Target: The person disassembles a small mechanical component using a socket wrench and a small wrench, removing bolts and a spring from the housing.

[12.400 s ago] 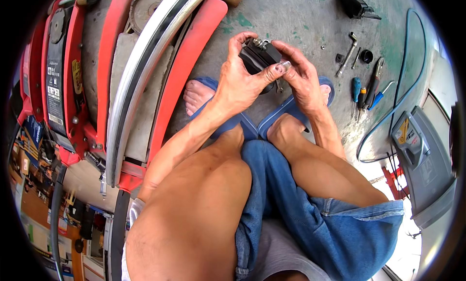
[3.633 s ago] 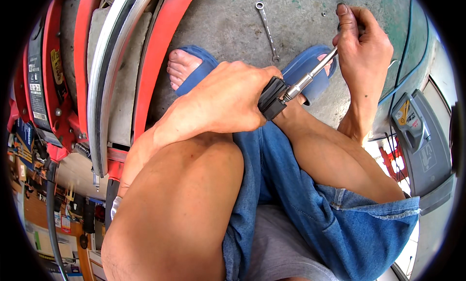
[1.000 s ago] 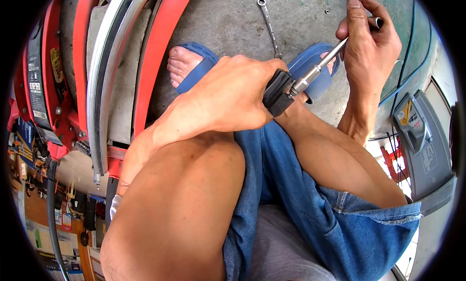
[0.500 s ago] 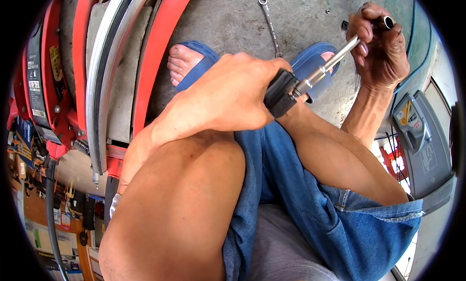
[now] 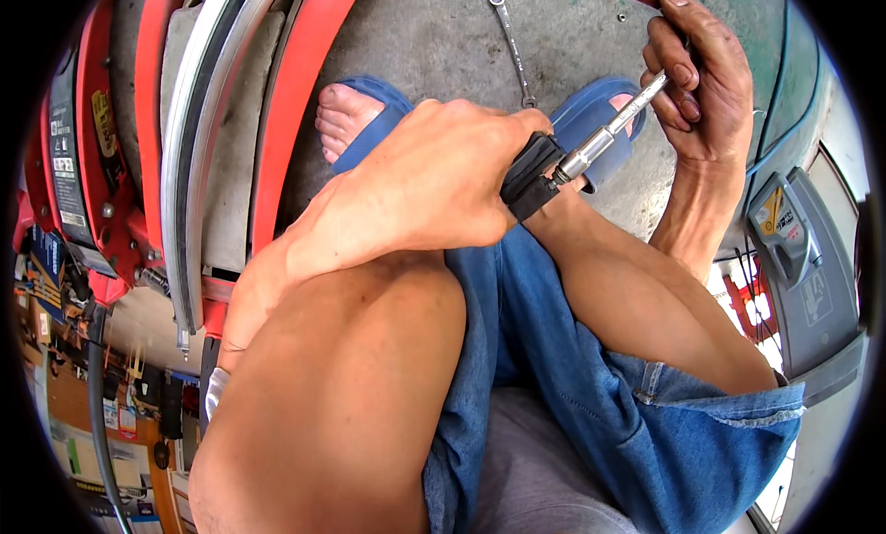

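Observation:
My left hand (image 5: pixel 434 179) is closed on a black block-shaped tool (image 5: pixel 535 176). A silver shaft (image 5: pixel 604 139) with a tapered tip sticks out of the tool and slants up to the right. Its tip lies close to the curled fingers of my right hand (image 5: pixel 701 82); I cannot tell whether they touch. The right hand is raised at the upper right, lower fingers bent inward, upper ones stretched toward the top edge. Whatever it holds is hidden behind its fingers. A combination wrench (image 5: pixel 514 49) lies on the concrete floor (image 5: pixel 434 36) beyond my feet.
Close on the left stand red curved frames (image 5: pixel 309 91) and a silver-and-black rim (image 5: pixel 198 137). My blue sandals (image 5: pixel 383 119) are on the floor. A small nut (image 5: pixel 621 18) lies near the right hand. Blue hose (image 5: pixel 794 132) and a grey case (image 5: pixel 803 276) are at the right.
My right hand has turned and moved slightly up and left, its upper fingers stretching out. The dark hollow-ended tube it gripped has gone from sight. My left hand has hardly moved.

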`<state>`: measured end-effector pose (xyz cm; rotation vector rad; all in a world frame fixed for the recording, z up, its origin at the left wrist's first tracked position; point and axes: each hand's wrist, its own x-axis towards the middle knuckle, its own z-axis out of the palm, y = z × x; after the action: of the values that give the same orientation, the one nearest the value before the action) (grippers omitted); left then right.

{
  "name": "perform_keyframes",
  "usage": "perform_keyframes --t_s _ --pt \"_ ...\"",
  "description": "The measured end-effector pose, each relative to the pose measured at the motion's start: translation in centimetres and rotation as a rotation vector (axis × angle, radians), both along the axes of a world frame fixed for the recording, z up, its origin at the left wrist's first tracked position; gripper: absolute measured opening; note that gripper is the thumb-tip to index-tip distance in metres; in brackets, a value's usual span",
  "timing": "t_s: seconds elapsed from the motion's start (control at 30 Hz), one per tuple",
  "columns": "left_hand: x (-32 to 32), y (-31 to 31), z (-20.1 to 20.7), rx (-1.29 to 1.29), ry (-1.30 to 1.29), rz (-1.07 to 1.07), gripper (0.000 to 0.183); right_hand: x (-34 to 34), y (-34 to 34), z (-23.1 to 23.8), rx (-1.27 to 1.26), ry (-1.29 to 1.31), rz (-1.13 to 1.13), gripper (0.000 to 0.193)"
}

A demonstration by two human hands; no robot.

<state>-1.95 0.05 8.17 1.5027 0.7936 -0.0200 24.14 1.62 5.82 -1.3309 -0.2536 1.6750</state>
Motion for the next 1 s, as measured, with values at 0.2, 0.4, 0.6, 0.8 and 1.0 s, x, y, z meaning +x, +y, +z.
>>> perform_keyframes --t_s 0.2,0.4,0.6,0.8,1.0 --pt "-0.3 -0.3 -0.5 0.03 0.026 -0.003 0.056 0.7 -0.9 -1.7 -0.022 0.313 -0.193 0.026" --pt "-0.6 -0.4 -0.5 0.122 0.092 -0.011 0.054 -2.8 1.0 1.1 -0.058 -0.003 -0.043 0.029" --pt "0.3 -0.5 -2.2 0.291 -0.059 0.181 0.057 -3.5 3.0 5.0 0.074 -0.321 0.025 0.037" --pt "0.7 0.5 -1.1 0.349 -0.071 0.236 0.062 -1.4 4.0 6.6 0.227 -0.301 -0.065 0.038" --pt "0.6 0.5 -1.6 0.42 -0.216 0.339 0.062 -1.0 4.2 5.4 0.169 -0.472 -0.196 0.035"
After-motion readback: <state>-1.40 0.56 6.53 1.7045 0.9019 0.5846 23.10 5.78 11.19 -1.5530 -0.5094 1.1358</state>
